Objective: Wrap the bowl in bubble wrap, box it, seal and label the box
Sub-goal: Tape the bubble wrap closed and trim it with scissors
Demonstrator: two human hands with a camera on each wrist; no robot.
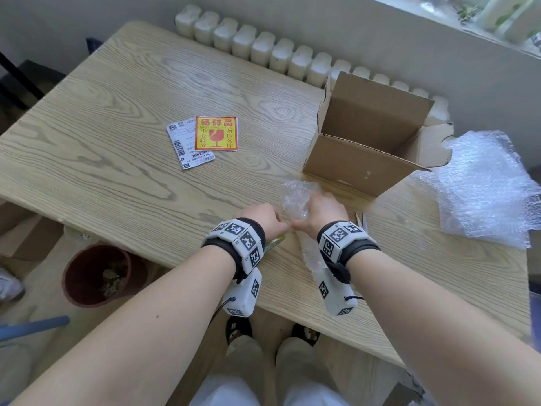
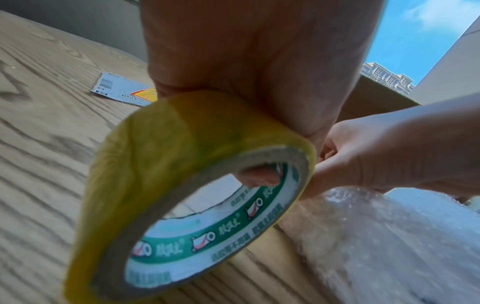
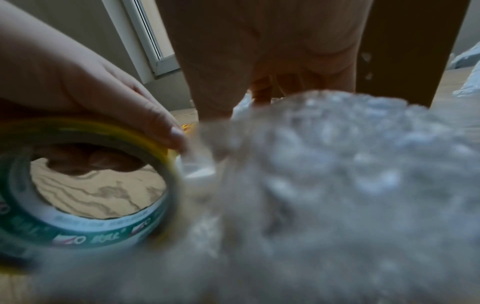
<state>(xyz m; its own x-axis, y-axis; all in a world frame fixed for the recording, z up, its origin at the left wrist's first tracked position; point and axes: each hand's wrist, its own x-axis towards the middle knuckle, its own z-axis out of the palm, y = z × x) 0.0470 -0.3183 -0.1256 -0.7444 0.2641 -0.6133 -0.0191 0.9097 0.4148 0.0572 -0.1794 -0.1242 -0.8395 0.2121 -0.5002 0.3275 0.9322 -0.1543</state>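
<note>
The bowl, wrapped in bubble wrap (image 1: 297, 197), lies near the table's front edge just before the open cardboard box (image 1: 366, 142). My right hand (image 1: 322, 209) lies over the bundle (image 3: 337, 174), fingers curled down into the wrap and thumb reaching left. My left hand (image 1: 263, 218) grips a yellow tape roll (image 2: 161, 156) from above, one fingertip inside its core. A short clear strip of tape (image 3: 200, 164) runs from the roll (image 3: 85, 127) to the bundle, where the two thumbs meet. A red-and-yellow fragile sticker (image 1: 216, 133) overlaps a white shipping label (image 1: 187, 148) at mid-table.
Spare bubble wrap sheets (image 1: 483, 189) lie right of the box. A radiator (image 1: 292, 57) runs behind the table's far edge. A brown flower pot (image 1: 96, 273) stands on the floor left of my left arm. Bare wooden tabletop (image 1: 117, 112) spreads to the left.
</note>
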